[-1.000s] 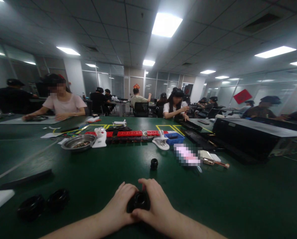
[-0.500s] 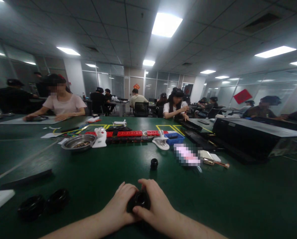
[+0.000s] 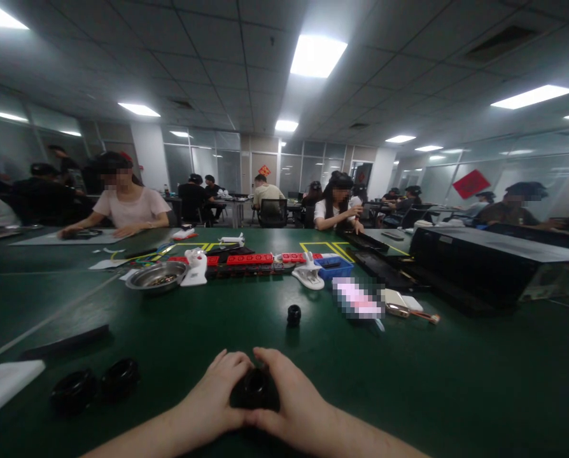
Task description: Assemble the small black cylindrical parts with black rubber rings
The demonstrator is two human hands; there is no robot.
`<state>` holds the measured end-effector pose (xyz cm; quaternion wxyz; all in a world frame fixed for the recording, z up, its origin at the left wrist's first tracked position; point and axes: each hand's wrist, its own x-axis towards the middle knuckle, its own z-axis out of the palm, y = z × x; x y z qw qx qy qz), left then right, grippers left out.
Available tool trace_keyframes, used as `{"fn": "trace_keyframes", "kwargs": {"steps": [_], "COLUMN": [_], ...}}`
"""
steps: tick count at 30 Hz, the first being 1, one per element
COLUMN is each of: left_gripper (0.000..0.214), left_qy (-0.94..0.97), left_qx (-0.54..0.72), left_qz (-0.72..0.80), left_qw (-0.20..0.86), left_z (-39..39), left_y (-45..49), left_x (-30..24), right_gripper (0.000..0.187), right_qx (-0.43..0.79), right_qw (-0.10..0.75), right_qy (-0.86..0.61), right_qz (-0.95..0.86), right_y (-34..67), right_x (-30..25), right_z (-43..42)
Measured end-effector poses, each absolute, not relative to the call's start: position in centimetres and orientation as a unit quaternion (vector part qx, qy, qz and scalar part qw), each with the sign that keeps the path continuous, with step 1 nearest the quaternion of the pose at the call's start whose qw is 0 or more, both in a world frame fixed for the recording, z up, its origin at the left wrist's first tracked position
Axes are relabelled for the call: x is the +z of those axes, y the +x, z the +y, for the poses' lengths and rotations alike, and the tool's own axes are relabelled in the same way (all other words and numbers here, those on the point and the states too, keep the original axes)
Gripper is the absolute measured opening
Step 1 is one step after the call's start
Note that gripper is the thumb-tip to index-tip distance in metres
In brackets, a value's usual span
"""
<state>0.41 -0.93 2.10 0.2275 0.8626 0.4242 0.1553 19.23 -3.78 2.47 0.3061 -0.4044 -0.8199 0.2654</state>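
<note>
A glossy black round part with a hole in its top [image 3: 256, 395] is held between my two hands near the front of the green table [image 3: 361, 375]. My left hand [image 3: 222, 389] curves around its left side, and my right hand [image 3: 296, 395] wraps the right side. Both thumbs meet at its near side; the underside is hidden. Beyond my hands stands a smaller black ribbed part [image 3: 293, 315]. To the left lie two black rings, a larger one [image 3: 73, 392] and another [image 3: 121, 376], close together.
A white slab [image 3: 7, 389] and a dark strip [image 3: 65, 342] lie at left. Farther back are a metal bowl [image 3: 155, 278], a white stand [image 3: 196, 267], red blocks [image 3: 251, 259], a blue tray [image 3: 332, 267] and a large black case [image 3: 475, 264]. Several people sit around.
My right thumb has slid down off the hole to meet my left thumb. Both hands and the black part appear slightly farther left, while the camera view has turned a little.
</note>
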Motion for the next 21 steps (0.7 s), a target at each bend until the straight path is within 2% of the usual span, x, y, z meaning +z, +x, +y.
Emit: {"fn": "trace_keyframes", "kwargs": {"steps": [2,7,11,13,17,21], "left_gripper": [0.043,0.035,0.032,0.033,0.037,0.054], "left_qy": [0.856,0.846,0.834,0.824,0.798,0.733], "left_qx": [0.155,0.147,0.133,0.130,0.134,0.157], "left_qz": [0.444,0.469,0.488,0.504,0.554,0.649], "left_qw": [0.215,0.206,0.220,0.224,0.195,0.128], "left_z": [-1.6,-3.2,-3.8,-4.0,-4.4,-4.7], "left_y": [-0.1,-0.5,-1.0,-1.8,-6.0,-13.7], "left_x": [2.4,2.9,3.5,3.6,2.3,-1.7], "right_gripper": [0.079,0.049,0.061,0.058,0.040,0.041], "right_qx": [0.260,0.260,0.271,0.270,0.269,0.293], "right_qw": [0.299,0.316,0.405,0.430,0.400,0.341], "right_qy": [-0.390,-0.348,-0.326,-0.333,-0.398,-0.462], "right_qz": [-0.831,-0.844,-0.810,-0.794,-0.781,-0.765], "right_y": [19.0,18.1,18.2,18.5,19.3,19.6], "right_x": [2.4,2.3,2.3,2.5,2.7,2.1], "right_z": [-3.9,-4.2,-4.2,-4.0,-3.4,-2.8]}}
